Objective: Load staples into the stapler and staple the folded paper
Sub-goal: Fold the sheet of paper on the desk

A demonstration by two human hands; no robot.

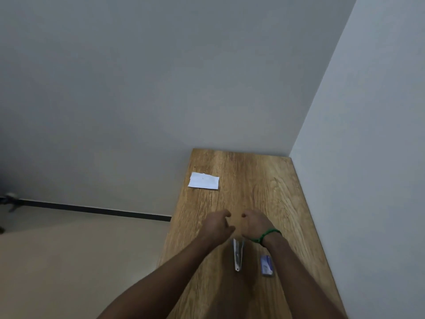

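Observation:
A silver stapler (237, 255) lies lengthwise on the wooden table (264, 192), just behind my two hands. A small blue staple box (266, 265) rests to its right. The folded white paper (203, 180) lies flat near the table's far left edge. My left hand (217, 224) and my right hand (254, 224) hover side by side above the table beyond the stapler, fingers loosely curled and apart, with nothing visible in either. A green band circles my right wrist (269, 234).
The table stands in a corner, with grey walls behind it and along its right side. Its left edge drops off to a beige floor with a dark skirting strip (92, 209).

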